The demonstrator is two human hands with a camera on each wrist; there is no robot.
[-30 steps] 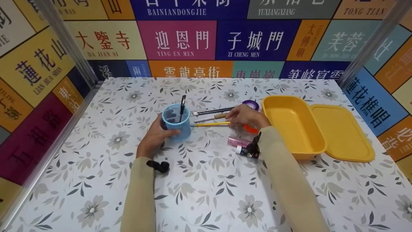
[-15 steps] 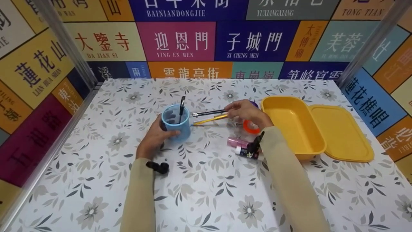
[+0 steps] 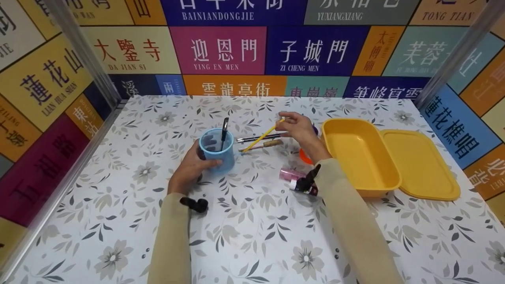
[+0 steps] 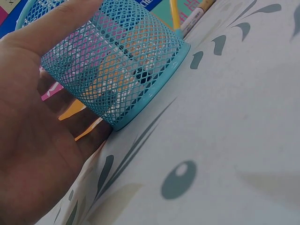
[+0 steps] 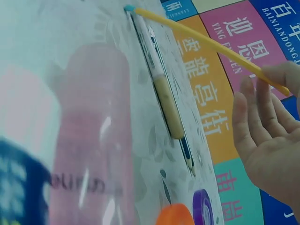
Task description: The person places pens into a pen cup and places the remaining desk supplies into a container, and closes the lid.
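Note:
My left hand (image 3: 189, 169) grips a light blue mesh pen holder (image 3: 225, 163) from its left side, the thumb across its front. A black pen (image 3: 224, 132) stands inside it. Between thumb and fingertips, my right hand (image 3: 302, 128) pinches a yellow pencil (image 3: 262, 136) near its upper end. The pencil slants down to the left, its blue end low beside the holder. Under it on the table lie dark pencils (image 3: 244, 139) and a white pen-like stick with a tan grip (image 3: 272, 143). In the right wrist view the pencil (image 5: 206, 41) crosses above these.
Right of my right hand stands a yellow box (image 3: 375, 192), its lid (image 3: 420, 165) beside it. Near my right wrist lie a pink bottle (image 3: 290, 174) and a dark tube with a white end (image 3: 293, 184). Orange (image 3: 305, 157) and purple (image 5: 202, 208) tape rolls lie behind the wrist.
My right hand has moved up and back with the yellow pencil, lifting its upper end off the table into a steeper slant. The left hand and pen holder stay put.

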